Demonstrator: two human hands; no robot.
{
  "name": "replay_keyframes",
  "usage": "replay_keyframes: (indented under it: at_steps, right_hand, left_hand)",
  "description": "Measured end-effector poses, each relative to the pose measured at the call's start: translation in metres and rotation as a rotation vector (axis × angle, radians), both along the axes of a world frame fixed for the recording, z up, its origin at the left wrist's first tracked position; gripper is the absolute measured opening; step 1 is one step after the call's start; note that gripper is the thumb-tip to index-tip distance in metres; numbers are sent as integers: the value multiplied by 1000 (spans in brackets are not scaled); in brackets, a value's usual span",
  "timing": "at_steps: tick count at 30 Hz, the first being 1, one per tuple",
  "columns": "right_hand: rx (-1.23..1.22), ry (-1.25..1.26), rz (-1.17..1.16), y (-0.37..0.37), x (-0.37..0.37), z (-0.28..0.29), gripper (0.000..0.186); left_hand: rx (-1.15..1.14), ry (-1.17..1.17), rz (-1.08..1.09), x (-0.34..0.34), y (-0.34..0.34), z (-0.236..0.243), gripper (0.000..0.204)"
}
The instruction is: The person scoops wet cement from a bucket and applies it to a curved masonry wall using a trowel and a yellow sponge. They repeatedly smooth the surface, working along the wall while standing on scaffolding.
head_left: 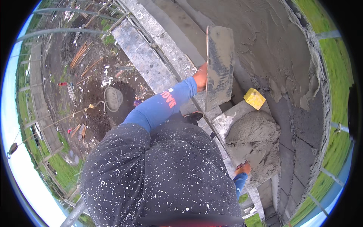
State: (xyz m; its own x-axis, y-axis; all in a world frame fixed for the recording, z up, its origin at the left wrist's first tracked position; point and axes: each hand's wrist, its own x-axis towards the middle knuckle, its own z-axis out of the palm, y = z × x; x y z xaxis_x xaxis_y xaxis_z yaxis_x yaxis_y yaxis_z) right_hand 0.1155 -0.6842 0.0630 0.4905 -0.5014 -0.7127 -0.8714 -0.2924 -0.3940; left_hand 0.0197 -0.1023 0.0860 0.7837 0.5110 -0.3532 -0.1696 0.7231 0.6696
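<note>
The person's left hand (201, 77) is closed on a board (220, 62) from its far side, the fingers mostly hidden behind it. The board stands nearly upright just right of that grip, its face smeared grey. The right hand (242, 168), its fingers curled together, seems clamped on a trowel (257, 157); the handle cannot be made out. The blade, coated in mortar, lies just beyond the right grip against the mortar heap (254, 130). At the heap's far edge, between the two grips and to their right, sits a yellow block (255, 98). Ahead and right of the left grip spreads a wet mortar surface (272, 49). Left of that grip lies a plank (141, 53), and farther left, well below, a bucket (113, 99).
</note>
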Motion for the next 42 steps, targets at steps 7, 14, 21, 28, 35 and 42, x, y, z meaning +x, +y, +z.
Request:
replay_keyframes:
  at_steps: [7, 14, 21, 28, 35, 42]
  right_hand:
    - [154, 14, 281, 84, 10, 22, 28]
    - [111, -20, 497, 40, -16, 17, 14]
    - [-97, -219, 850, -24, -15, 5, 29]
    - [-449, -555, 884, 24, 53, 120, 31]
    - [163, -990, 1492, 269, 126, 196, 20]
    - [230, -823, 2041, 483, 100, 153, 21]
  left_hand:
    - [823, 45, -378, 53, -79, 48, 38]
    - [1492, -235, -790, 108, -203, 88, 36]
    - [2000, -324, -896, 153, -254, 63, 24]
    - [2031, -424, -721, 151, -239, 57, 28]
    - [1470, 185, -617, -8, -125, 35, 41]
    - [906, 1429, -720, -348, -41, -87, 36]
